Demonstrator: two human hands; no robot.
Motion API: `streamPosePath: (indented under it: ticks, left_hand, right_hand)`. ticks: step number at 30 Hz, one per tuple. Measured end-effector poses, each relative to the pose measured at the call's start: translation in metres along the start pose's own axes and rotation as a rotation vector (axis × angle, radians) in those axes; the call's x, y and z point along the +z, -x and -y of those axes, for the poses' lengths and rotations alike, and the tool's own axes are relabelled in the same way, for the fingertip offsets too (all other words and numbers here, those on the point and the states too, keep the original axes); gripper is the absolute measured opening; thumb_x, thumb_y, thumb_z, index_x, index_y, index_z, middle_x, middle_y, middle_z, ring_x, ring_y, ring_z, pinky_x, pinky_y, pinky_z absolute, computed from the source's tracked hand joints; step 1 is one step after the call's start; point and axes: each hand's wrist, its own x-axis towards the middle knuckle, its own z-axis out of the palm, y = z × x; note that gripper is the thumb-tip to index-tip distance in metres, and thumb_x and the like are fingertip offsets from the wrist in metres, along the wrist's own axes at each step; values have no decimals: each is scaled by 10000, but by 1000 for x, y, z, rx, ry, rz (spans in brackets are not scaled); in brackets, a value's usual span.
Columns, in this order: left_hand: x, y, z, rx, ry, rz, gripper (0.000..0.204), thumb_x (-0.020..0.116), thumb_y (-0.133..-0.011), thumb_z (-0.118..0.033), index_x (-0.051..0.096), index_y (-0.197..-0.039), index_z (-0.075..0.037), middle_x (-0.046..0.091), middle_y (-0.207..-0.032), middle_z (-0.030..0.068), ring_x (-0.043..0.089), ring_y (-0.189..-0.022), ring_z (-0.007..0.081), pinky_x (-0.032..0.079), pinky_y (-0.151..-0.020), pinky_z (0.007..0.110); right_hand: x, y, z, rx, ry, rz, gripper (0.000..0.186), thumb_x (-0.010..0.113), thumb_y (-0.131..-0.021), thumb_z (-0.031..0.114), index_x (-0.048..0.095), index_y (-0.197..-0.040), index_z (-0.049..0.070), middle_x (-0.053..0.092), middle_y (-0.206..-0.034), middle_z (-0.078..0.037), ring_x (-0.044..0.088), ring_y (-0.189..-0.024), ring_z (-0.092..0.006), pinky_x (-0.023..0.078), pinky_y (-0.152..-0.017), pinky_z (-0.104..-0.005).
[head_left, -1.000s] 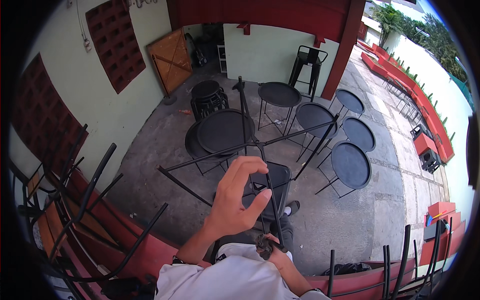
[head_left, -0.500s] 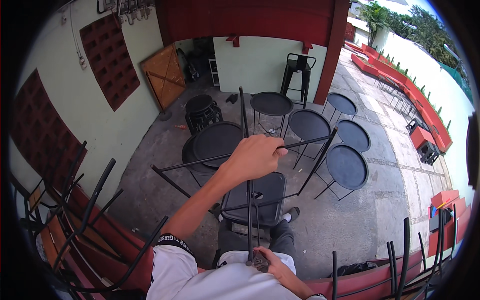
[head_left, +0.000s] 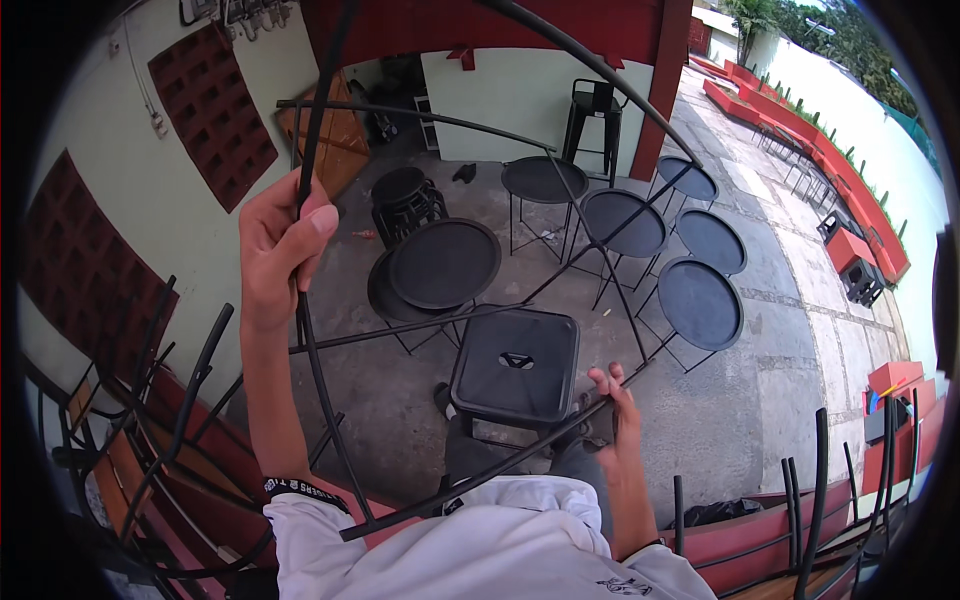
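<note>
My left hand (head_left: 276, 255) is wrapped around a side bar of a black metal folding table frame (head_left: 500, 457), raised in front of my chest. The thin bars cross over much of the view, and one corner comes close to my shirt. On the right, my right hand (head_left: 624, 435) is at the lower bar, some fingertips lifted by it. A dark grey rag (head_left: 596, 443) appears bunched at its palm, partly hidden. Beneath the frame, a black square stool (head_left: 515, 375) with a slot in its seat stands between my legs.
Several round black tray tables stand ahead, including one tray (head_left: 445, 262) and another (head_left: 700, 303). Stacked black stools (head_left: 405, 200) are behind. A tall black chair (head_left: 595, 125) is by the wall. Upturned chair legs (head_left: 195, 380) crowd the left; more (head_left: 820, 500) rise at right.
The frame has been turned and lifted, its bars now spread wide around me. My left hand moved from the middle to the left side bar; my right hand rose from my lap.
</note>
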Motion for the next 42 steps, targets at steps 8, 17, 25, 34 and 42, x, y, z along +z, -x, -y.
streamPosePath:
  ticks: [8, 17, 25, 34, 42]
  left_hand:
    - [31, 89, 137, -104, 841, -414, 376, 379, -953, -334, 241, -645, -167, 174, -456, -33, 174, -361, 103, 199, -382, 276]
    - [137, 156, 230, -544, 1334, -740, 516, 481, -901, -314, 166, -514, -181, 151, -424, -28, 155, -351, 123, 182, -396, 294]
    - [193, 189, 301, -815, 1450, -522, 526, 448, -976, -327, 207, -539, -162, 210, -473, -15, 247, -456, 135, 314, -543, 308]
    - [241, 191, 344, -962, 1119, -334, 298, 601, -893, -371, 564, -893, -76, 626, -846, 64, 676, -895, 232, 525, -851, 372]
    - [245, 201, 356, -1259, 614, -26, 344, 616, -832, -322, 570, -941, 1, 625, -916, 94, 702, -862, 245, 576, -694, 321]
  right_hand:
    - [113, -31, 116, -615, 465, 382, 368, 539, -877, 39, 252, -1095, 112, 454, -911, -94, 576, -636, -99, 574, -511, -224]
    - [190, -34, 84, -408, 845, 672, 435, 586, -746, 55, 216, -959, 141, 576, -660, -113, 535, -533, -147, 483, -532, -239]
    - [182, -43, 44, -178, 1061, 913, 442, 549, -743, -48, 193, -932, 135, 656, -723, -184, 628, -596, -219, 515, -599, -267]
    - [140, -37, 13, -81, 1456, 1037, 372, 504, -811, -126, 215, -903, 90, 691, -835, -184, 661, -795, -203, 483, -745, -270]
    - [98, -29, -2, -12, 1405, 985, 295, 473, -847, -125, 268, -920, 74, 692, -909, -166, 645, -819, -169, 470, -763, -272]
